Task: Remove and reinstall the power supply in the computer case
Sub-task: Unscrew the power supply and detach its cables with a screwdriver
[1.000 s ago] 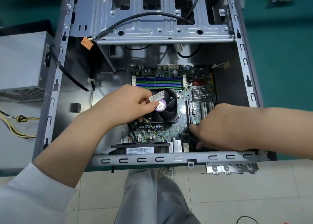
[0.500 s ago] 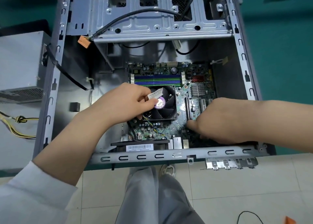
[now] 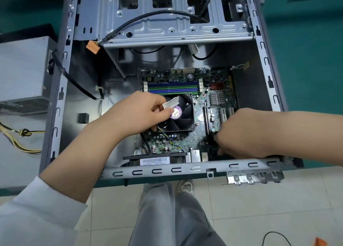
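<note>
The open computer case [image 3: 55, 115] lies flat with its motherboard [image 3: 185, 140] exposed. The grey power supply [image 3: 22, 74] sits outside the case on the left, and its yellow and black cables [image 3: 20, 140] trail beside it. My left hand [image 3: 137, 113] grips the near-left corner of the CPU fan [image 3: 183, 115], thumb by a white label [image 3: 170, 103]. My right hand [image 3: 241, 134] reaches in from the right. Its curled fingers pinch a black part [image 3: 213, 147] at the board's near right edge, and the fingertips are partly hidden.
A black cable [image 3: 74, 78] runs from the power supply over the left case wall. An orange connector [image 3: 93, 48] hangs under the metal drive cage [image 3: 167, 28]. The case stands on a green mat [image 3: 306, 69]. My legs and a tiled floor show below.
Both hands stay in the same places on the fan and the board's near edge. Only the view has shifted a little.
</note>
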The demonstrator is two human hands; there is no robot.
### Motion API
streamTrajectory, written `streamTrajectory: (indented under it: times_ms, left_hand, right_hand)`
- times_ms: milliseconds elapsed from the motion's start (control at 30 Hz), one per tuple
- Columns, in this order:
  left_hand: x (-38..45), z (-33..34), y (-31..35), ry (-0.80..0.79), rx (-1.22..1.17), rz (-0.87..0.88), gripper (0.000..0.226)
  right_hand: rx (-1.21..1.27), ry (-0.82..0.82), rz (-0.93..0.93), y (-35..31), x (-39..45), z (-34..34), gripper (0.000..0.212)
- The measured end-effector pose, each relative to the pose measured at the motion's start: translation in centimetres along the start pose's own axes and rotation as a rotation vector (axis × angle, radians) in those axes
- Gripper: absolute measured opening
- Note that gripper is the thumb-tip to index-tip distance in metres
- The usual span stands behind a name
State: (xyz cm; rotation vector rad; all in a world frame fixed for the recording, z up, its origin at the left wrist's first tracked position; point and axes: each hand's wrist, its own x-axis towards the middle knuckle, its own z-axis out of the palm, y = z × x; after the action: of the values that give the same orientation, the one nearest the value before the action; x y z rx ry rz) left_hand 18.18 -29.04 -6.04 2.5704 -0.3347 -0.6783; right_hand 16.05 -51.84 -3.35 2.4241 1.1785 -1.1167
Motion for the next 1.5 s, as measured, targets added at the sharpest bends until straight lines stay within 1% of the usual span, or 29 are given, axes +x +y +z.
streamTrajectory:
  times_ms: [100, 200, 300, 400, 467, 567, 667, 733, 767, 833, 967, 1067, 1133, 1233, 1300, 1367, 1500]
  left_hand:
    - [0.0, -0.1, 0.0, -0.011, -0.007, -0.004, 0.041]
    - [0.0, -0.1, 0.0, -0.015, -0.009, -0.007, 0.041]
    - [0.0, 0.0, 0.0, -0.014, -0.003, -0.007, 0.041]
    - [0.0, 0.0, -0.1, -0.001, 0.003, -0.009, 0.043]
    - [0.0, 0.0, -0.1, 0.0, 0.011, -0.007, 0.042]
    - [0.1, 0.0, -0.1, -0.006, 0.018, -0.004, 0.042]
    - [0.1, 0.1, -0.1, -0.003, 0.019, 0.001, 0.044]
    - [0.1, 0.1, -0.1, 0.004, 0.019, 0.004, 0.044]
    - [0.1, 0.1, -0.1, 0.006, 0.018, 0.006, 0.044]
    - [0.0, 0.1, -0.1, 0.003, 0.016, 0.009, 0.044]
    - [0.0, 0.1, 0.0, 0.003, 0.014, 0.004, 0.044]
    - [-0.1, 0.0, 0.0, -0.001, 0.007, -0.006, 0.044]
    - [0.0, 0.1, 0.0, 0.002, 0.002, -0.005, 0.044]
    - [0.0, 0.1, -0.2, -0.004, -0.013, -0.014, 0.042]
    - [-0.1, -0.1, -0.2, -0.013, -0.012, -0.024, 0.04]
    - [-0.5, -0.1, -0.2, 0.0, -0.018, -0.025, 0.039]
    - [-1.9, -0.5, 0.2, 0.083, -0.204, -0.024, 0.03]
  right_hand:
    - [0.031, 0.092, 0.016, 0.3, -0.4, 0.3, 0.02]
    - [-0.076, 0.119, -0.058, 0.3, -0.2, 0.3, 0.015]
    - [-0.139, 0.059, -0.057, 0.2, 0.0, 0.1, 0.012]
    - [-0.144, -0.088, -0.049, 0.2, 0.5, -0.1, 0.028]
    - [-0.152, -0.115, -0.045, 0.5, 0.6, -0.2, 0.031]
    - [-0.231, -0.075, -0.092, 0.7, 0.2, -0.1, 0.023]
    - [-0.311, 0.042, -0.175, 0.7, -0.1, 0.1, 0.012]
    - [-0.322, 0.08, -0.178, 0.5, 0.0, 0.2, 0.003]
    - [-0.311, 0.088, -0.167, 0.3, 0.1, 0.2, 0.006]
    - [-0.27, 0.085, -0.141, 0.2, 0.3, 0.3, 0.021]
    - [-0.097, -0.002, -0.045, 0.2, 0.7, 0.0, 0.041]
    - [-0.01, -0.046, 0.024, -0.1, 0.9, -0.1, 0.04]
    - [0.014, -0.077, 0.065, -0.3, 0.9, -0.2, 0.038]
    - [0.023, -0.105, 0.15, -0.2, 0.5, -0.6, 0.041]
    - [0.016, -0.059, 0.204, -0.1, -0.1, -1.1, 0.04]
    - [0.062, 0.042, 0.251, -0.1, -0.7, -1.6, 0.037]
    - [0.255, 0.23, 0.342, -0.4, -2.4, -3.2, 0.04]
